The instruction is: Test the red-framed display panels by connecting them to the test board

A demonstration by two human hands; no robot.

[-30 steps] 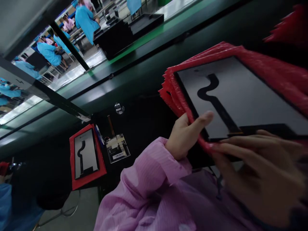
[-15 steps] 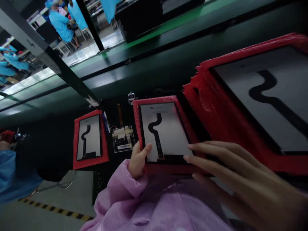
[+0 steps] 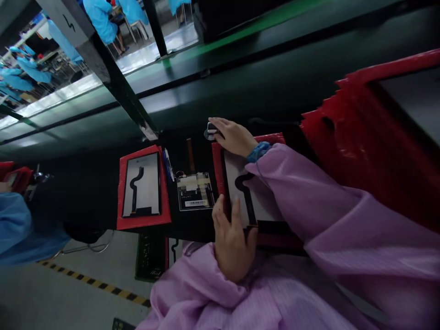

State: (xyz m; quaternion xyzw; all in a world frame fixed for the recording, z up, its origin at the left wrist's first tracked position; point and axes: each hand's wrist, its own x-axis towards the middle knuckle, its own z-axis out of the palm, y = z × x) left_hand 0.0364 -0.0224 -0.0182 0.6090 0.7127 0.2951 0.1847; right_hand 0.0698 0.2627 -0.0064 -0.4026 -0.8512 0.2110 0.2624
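A flat display panel (image 3: pixel 271 204) with a grey back and a curved black flex cable (image 3: pixel 248 201) lies on a red wrap (image 3: pixel 220 176) in front of me. My left hand (image 3: pixel 233 243) is open, its spread fingers at the panel's lower left edge and cable. Reaching across the panel, my right hand (image 3: pixel 235 137) has its fingers stretched out over a small silver device (image 3: pixel 209 132) at the back. Fingertips touch or nearly touch this device, which they partly hide. My right sleeve covers much of the panel.
Left of the panel lie a circuit board assembly (image 3: pixel 195 192), pens (image 3: pixel 169 165) and a second panel (image 3: pixel 142 185) on red wrap. Stacked red wraps (image 3: pixel 371 151) with a panel on top stand at right. A co-worker's blue sleeve (image 3: pixel 15 220) shows at far left.
My right hand has moved from the panel's right side to the silver device at the back. My left hand has let go of the panel's edge and spread its fingers. The view has shifted.
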